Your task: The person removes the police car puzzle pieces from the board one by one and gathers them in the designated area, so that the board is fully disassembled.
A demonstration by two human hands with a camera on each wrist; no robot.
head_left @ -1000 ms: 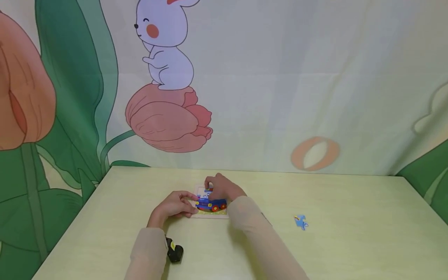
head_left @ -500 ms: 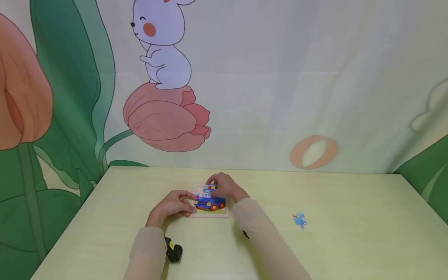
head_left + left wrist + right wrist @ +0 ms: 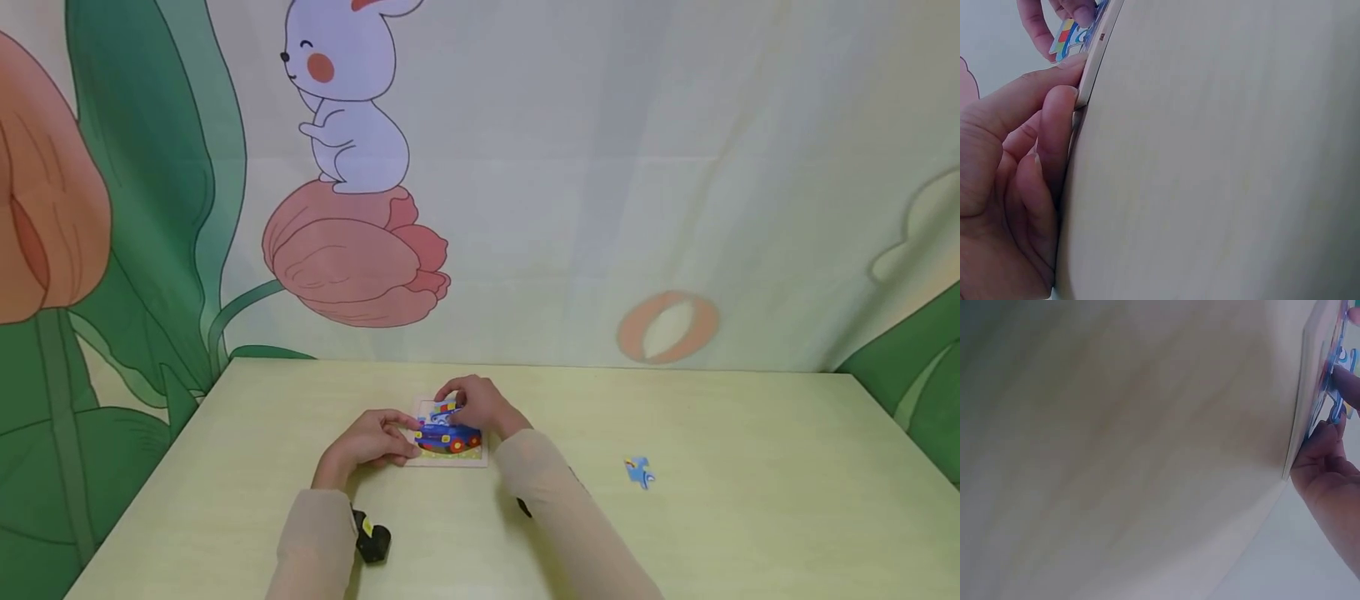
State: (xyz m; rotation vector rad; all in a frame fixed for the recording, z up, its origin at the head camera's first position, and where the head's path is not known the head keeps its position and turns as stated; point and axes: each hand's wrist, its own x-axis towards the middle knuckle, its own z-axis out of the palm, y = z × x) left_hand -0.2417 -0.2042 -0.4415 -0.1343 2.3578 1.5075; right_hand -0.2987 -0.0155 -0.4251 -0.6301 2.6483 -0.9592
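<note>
A small puzzle board (image 3: 450, 465) with a blue, red-wheeled car picture lies toward the back of the table. My left hand (image 3: 369, 438) grips its left edge, fingertips at the frame, as the left wrist view shows beside the board's pale rim (image 3: 1099, 56). Over the upper part of the board, my right hand (image 3: 483, 404) pinches a puzzle piece (image 3: 446, 407) with red, yellow and green blocks on light blue. The piece (image 3: 1064, 41) stands tilted up from the board in the left wrist view. My right fingers hide part of the picture.
A loose light-blue puzzle piece (image 3: 640, 472) lies on the table (image 3: 720, 517) to the right. A black device (image 3: 372, 540) sits at my left wrist. Behind the table's back edge hangs a printed curtain (image 3: 570, 208) with a rabbit and tulips.
My right hand has shifted slightly over the board's top, and the colour-block piece shows more and tilts differently. My left hand stays at the left edge. The loose piece lies still.
</note>
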